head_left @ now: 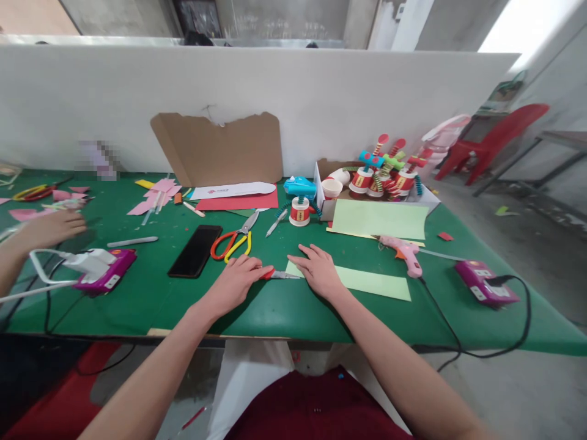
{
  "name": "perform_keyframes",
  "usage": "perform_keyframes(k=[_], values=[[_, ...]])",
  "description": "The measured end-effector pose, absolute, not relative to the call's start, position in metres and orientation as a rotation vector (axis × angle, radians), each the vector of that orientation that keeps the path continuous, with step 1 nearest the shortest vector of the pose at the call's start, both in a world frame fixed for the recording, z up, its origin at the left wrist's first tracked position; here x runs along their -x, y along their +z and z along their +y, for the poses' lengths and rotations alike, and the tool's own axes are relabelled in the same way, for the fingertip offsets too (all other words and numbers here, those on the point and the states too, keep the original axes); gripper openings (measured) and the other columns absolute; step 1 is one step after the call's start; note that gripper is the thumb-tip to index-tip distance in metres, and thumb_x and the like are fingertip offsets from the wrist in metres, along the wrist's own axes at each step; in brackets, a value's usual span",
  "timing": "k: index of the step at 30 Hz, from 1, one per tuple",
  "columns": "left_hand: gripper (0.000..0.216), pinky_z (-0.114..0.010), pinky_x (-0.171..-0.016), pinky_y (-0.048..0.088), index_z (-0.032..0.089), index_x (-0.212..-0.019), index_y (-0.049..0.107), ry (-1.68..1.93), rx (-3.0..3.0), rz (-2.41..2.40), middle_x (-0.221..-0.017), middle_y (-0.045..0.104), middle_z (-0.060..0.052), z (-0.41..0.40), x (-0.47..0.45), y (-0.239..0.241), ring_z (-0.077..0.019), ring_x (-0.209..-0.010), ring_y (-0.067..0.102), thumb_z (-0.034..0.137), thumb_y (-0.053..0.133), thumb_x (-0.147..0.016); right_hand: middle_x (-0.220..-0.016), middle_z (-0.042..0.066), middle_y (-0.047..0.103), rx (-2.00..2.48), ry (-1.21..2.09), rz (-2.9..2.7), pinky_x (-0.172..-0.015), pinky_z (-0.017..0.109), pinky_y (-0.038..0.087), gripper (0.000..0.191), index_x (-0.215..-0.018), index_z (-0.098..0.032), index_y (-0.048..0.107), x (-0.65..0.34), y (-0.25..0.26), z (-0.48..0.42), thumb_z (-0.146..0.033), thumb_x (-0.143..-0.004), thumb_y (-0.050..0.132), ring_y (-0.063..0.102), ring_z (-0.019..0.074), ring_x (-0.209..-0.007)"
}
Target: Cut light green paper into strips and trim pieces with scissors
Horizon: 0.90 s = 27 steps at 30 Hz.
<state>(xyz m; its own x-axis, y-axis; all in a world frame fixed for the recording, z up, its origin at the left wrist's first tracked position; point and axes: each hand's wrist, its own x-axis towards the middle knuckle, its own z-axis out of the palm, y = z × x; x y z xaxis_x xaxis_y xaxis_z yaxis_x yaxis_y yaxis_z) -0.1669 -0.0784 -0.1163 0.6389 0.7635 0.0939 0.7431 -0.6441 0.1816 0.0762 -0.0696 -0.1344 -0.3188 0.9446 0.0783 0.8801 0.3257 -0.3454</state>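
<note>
My left hand (239, 280) is closed around the red handle of what looks like a small pair of scissors (283, 275). Their pointed metal blades lie toward the right, close to the left end of a pale green paper strip (373, 282). Over that end rests my right hand (317, 270), flat with fingers spread, covering part of the strip. Larger scissors (236, 238) with red and yellow handles lie just beyond my left hand. A black phone (195, 250) is to their left. Behind my hands stands a small paper-cup figure (299, 211) with a blue top.
At right lie a pink glue gun (406, 253) and a purple power strip (486, 283) with a trailing cord. A box (328, 211) holds several cup figures; green paper (380, 219) leans on it. Another person's hand (50, 229) is at far left, near a second power strip (105, 272).
</note>
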Motion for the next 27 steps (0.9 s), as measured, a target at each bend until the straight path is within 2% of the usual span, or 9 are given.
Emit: perform_keyframes(k=[8,17,27], values=[[0.047,-0.035,-0.082,0.037,0.027,-0.127,0.058,0.248,-2.782,1.333,-0.109,0.059,-0.008,-0.081,0.170,-0.115,-0.0216,-0.097,0.048,0.010,0.030,-0.094,-0.144,0.002,0.049,1.661,0.355,-2.322,-0.107,0.045,0.034,0.036,-0.127,-0.039,0.060,-0.076,-0.132,-0.071,-0.027,-0.097,0.044,0.037,0.0280,-0.136],[0.049,-0.036,-0.079,0.037,0.025,-0.128,0.056,0.232,-2.861,1.424,-0.110,0.059,-0.008,-0.076,0.171,-0.118,-0.0222,-0.097,0.048,0.006,0.033,-0.090,-0.146,0.004,0.047,1.679,0.358,-2.364,-0.113,0.051,0.025,0.037,-0.129,-0.036,0.058,-0.065,-0.136,-0.057,-0.027,-0.099,0.039,0.035,0.0281,-0.138],[0.046,-0.036,-0.079,0.038,0.024,-0.127,0.058,0.283,-2.870,1.497,-0.109,0.061,-0.009,-0.066,0.165,-0.127,-0.0231,-0.097,0.049,0.007,0.035,-0.091,-0.146,0.006,0.047,1.686,0.390,-2.418,-0.111,0.057,0.026,0.039,-0.133,-0.031,0.055,-0.082,-0.123,-0.050,-0.032,-0.099,0.036,0.036,0.0320,-0.137]])
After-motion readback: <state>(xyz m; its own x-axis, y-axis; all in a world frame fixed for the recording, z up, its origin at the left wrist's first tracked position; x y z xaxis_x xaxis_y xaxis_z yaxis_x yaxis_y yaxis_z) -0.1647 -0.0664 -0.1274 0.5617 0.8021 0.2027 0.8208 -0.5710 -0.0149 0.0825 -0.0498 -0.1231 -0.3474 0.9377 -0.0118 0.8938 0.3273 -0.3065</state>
